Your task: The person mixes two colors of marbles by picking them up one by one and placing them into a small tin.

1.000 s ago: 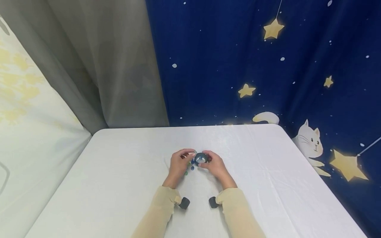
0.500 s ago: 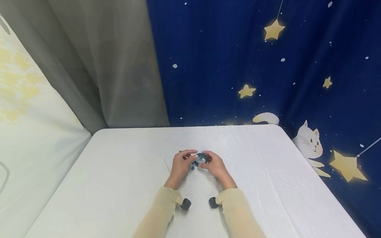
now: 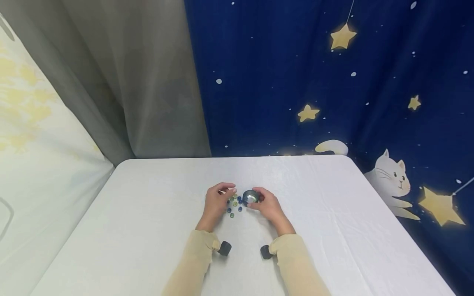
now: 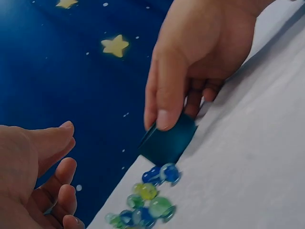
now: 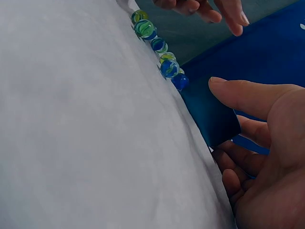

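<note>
My right hand point(image 3: 269, 204) grips a small cup point(image 3: 245, 199), thumb on one side and fingers on the other. Dark teal outside and silvery inside, the cup stands on the white table; its outer wall point(image 5: 209, 114) fills the gap in the right wrist view. Left of it lies a loose cluster of several glass marbles in blue, green and yellow, among them a green marble point(image 4: 159, 207) and a blue marble point(image 5: 169, 68). Over the cluster's left side hovers my left hand point(image 3: 216, 202), fingers loosely bent and holding nothing. The cup's contents are too small to make out.
The white-covered table point(image 3: 148, 230) spreads out around both hands. Behind its far edge hang a grey curtain point(image 3: 159, 82) and a blue star-patterned curtain point(image 3: 259, 82). A dark wrist device point(image 3: 224, 248) sits at the left cuff.
My left hand has drawn back left from the cup's mouth, uncovering the marbles. The right hand and cup have stayed in place.
</note>
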`<action>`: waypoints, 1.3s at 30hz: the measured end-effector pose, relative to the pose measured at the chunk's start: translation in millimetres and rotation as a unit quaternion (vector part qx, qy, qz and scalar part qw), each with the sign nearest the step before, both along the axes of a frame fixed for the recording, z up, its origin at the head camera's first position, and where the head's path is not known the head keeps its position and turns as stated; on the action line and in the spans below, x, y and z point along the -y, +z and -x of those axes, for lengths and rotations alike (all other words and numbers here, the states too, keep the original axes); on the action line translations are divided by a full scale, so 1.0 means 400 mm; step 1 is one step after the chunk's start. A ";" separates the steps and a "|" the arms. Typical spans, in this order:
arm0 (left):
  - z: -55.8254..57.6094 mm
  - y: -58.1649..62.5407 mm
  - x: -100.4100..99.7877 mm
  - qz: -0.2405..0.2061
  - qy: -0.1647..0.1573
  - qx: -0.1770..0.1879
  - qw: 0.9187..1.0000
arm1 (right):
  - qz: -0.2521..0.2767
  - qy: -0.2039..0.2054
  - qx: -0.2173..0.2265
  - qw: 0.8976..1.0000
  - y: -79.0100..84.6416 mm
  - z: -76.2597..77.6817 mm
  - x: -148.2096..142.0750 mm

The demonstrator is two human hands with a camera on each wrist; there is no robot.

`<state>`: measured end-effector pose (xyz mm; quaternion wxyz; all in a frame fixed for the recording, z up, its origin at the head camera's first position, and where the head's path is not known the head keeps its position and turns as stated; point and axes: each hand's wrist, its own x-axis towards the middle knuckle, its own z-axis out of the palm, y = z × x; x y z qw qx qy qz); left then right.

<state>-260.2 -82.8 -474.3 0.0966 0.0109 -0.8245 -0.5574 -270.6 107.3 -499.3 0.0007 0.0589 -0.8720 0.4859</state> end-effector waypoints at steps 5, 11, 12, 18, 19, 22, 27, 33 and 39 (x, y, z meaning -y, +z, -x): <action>0.005 0.003 0.034 0.002 0.010 0.017 1.000 | 0.004 0.001 0.004 1.000 -0.004 -0.002 0.000; 0.009 0.011 0.084 0.008 0.005 0.049 0.999 | 0.009 -0.004 0.012 1.000 -0.003 -0.002 0.000; 0.009 0.011 0.093 0.011 -0.001 0.052 0.999 | 0.008 -0.003 0.012 1.000 -0.003 -0.001 0.000; 0.015 0.002 0.146 0.038 -0.048 0.069 0.996 | 0.008 -0.007 0.016 1.000 -0.003 -0.001 0.001; 0.016 0.001 0.152 0.040 -0.055 0.070 0.995 | 0.009 -0.008 0.017 1.000 -0.003 -0.001 0.002; 0.018 0.000 0.160 0.044 -0.073 0.074 0.994 | 0.005 -0.007 0.015 1.000 -0.003 -0.001 0.004; 0.015 -0.003 0.156 0.082 -0.118 0.082 0.986 | 0.004 -0.009 0.019 1.000 -0.002 0.000 0.005; 0.004 0.007 0.150 0.108 -0.143 0.090 0.980 | 0.006 -0.006 0.014 1.000 -0.004 0.003 0.003; 0.000 0.001 0.155 0.121 -0.145 0.094 0.977 | 0.006 -0.004 0.013 1.000 -0.003 0.003 0.001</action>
